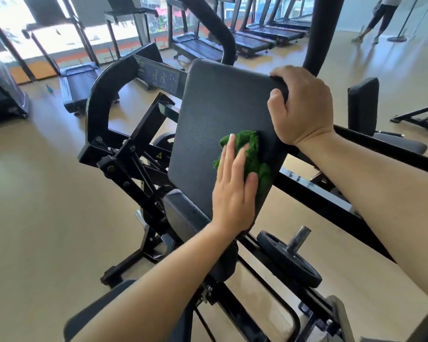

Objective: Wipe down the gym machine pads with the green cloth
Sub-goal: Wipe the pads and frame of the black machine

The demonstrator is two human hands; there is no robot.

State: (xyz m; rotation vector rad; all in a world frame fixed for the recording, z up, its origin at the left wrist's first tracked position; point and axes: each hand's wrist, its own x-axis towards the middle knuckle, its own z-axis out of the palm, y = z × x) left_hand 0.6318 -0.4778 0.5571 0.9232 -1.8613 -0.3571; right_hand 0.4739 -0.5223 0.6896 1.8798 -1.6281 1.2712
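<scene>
A black back pad (215, 114) of a gym machine stands tilted in the middle of the view. My left hand (234, 186) lies flat on its lower right part, pressing a crumpled green cloth (251, 154) against the pad; the cloth shows above and to the right of my fingers. My right hand (302, 107) grips the pad's upper right corner and edge, fingers wrapped over the top. A smaller black seat pad (185, 213) sits below the back pad, partly hidden by my left forearm.
The machine's black steel frame (124, 154) spreads left and below. A weight plate (289, 257) on a metal peg sits at lower right. Treadmills (195, 45) line the windows behind. Another padded bench (363, 104) stands right. A person (381, 18) stands far back right.
</scene>
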